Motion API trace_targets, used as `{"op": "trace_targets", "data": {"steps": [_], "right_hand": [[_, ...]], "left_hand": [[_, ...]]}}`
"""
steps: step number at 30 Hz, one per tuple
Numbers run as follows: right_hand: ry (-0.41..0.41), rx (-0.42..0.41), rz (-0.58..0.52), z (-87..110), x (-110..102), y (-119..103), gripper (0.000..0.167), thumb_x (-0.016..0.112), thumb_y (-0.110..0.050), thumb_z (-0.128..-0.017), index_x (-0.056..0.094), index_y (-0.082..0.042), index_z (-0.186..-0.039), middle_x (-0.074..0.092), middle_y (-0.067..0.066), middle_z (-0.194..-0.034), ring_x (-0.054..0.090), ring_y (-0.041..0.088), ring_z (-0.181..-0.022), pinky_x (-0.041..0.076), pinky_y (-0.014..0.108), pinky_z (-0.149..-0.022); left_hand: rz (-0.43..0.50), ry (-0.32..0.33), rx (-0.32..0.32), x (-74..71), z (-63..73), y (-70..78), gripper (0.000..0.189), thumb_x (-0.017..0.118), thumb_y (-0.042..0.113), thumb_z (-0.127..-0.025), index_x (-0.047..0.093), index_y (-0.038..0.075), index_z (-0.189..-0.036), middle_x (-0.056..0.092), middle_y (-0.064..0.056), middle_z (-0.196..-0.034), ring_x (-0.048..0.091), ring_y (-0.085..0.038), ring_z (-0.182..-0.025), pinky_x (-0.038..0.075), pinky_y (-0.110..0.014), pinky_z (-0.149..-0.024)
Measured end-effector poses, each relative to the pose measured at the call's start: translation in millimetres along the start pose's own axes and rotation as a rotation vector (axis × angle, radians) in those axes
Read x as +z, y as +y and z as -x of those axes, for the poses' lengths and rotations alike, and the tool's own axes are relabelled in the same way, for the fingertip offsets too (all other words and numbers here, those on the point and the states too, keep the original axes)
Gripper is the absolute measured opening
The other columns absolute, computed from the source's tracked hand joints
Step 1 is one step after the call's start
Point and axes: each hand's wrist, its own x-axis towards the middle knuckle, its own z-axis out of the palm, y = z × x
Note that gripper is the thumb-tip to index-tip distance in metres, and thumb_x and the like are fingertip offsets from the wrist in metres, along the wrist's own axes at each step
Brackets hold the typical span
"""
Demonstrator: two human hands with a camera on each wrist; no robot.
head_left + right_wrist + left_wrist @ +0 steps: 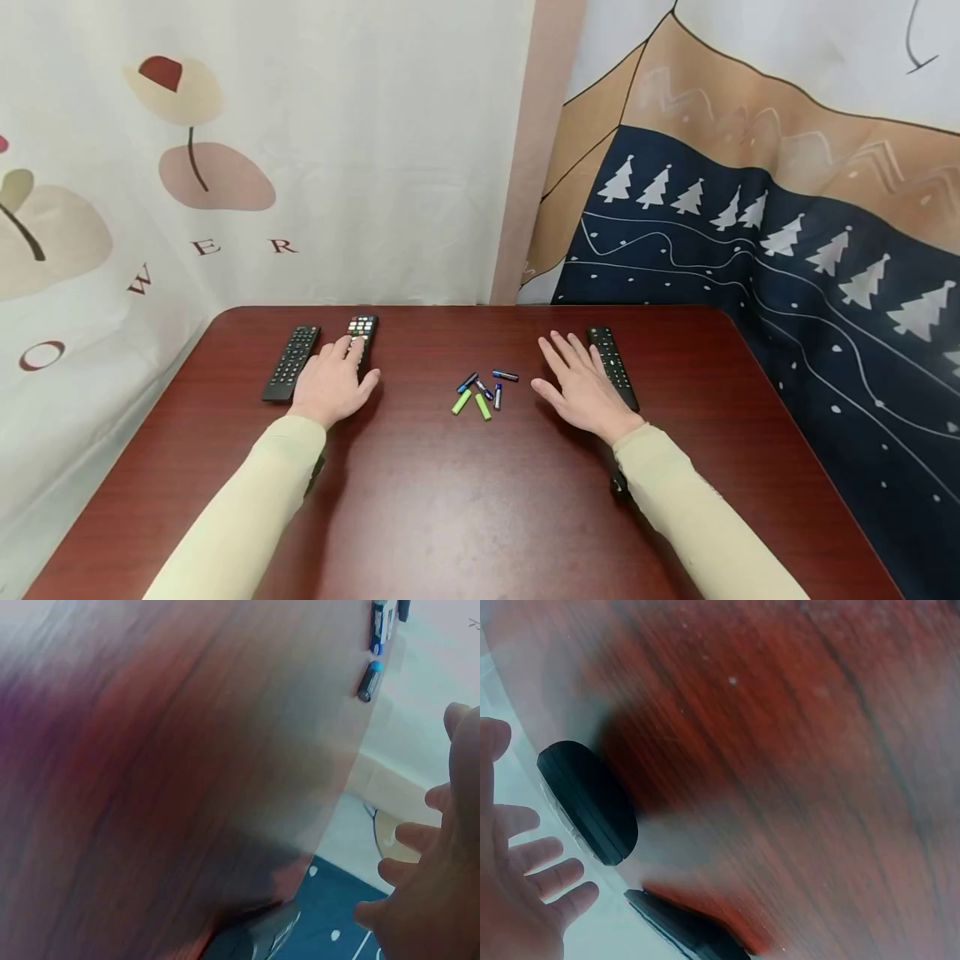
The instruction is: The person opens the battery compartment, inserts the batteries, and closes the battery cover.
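Note:
My left hand [330, 385] is held over the table between two black remote controls, its fingers extended and thumb out. It partly covers the remote with white buttons [363, 325]; the other remote [291, 365] lies to its left. The left wrist view shows the ends of both remotes, one [589, 802] nearer the fingertips. My right hand [583, 385], fingers spread and holding nothing, hovers just left of a third black remote [613, 367]. Between the hands lie several small batteries: two green ones [482, 407] and some dark blue ones [506, 376].
The dark red wooden table [450, 517] has its back edge against a pale curtain [375, 167]. A navy cloth with white trees [675, 250] hangs at the right. Each wrist bears a dark strap under a pale green sleeve [240, 508].

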Motion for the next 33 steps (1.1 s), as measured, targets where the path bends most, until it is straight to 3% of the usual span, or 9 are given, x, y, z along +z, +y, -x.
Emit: {"op": "trace_targets", "data": {"steps": [9,19,33], "right_hand": [[0.002,-0.031,-0.027,-2.1,5.4,-13.0,0.073,0.055,-0.048,-0.105,0.03,-0.013,-0.163,0.026,0.017,-0.169,0.02,0.042,-0.155,0.014,0.066,-0.123],[-0.044,-0.055,-0.087,-1.3,8.5,-27.6,0.071,0.054,-0.046,-0.106,0.03,-0.013,-0.163,0.023,0.016,-0.17,0.017,0.04,-0.157,0.012,0.065,-0.124],[-0.06,-0.083,-0.133,-4.1,15.0,-43.8,0.072,0.054,-0.048,-0.105,0.028,-0.013,-0.164,0.022,0.013,-0.17,0.017,0.036,-0.158,0.015,0.06,-0.125]], "left_hand": [[-0.009,-0.019,0.0,6.1,-1.3,3.4,0.07,0.052,0.039,-0.103,0.038,-0.007,-0.154,0.038,-0.034,-0.154,0.039,-0.05,-0.139,0.037,-0.061,-0.113],[-0.026,0.001,0.012,6.3,-4.4,8.2,0.067,0.056,0.035,-0.102,0.042,-0.01,-0.149,0.043,-0.035,-0.146,0.043,-0.05,-0.13,0.039,-0.06,-0.111],[-0.075,0.029,0.025,5.6,-8.5,10.1,0.058,0.063,0.028,-0.1,0.048,-0.01,-0.142,0.05,-0.032,-0.13,0.048,-0.048,-0.116,0.046,-0.06,-0.095]]}}
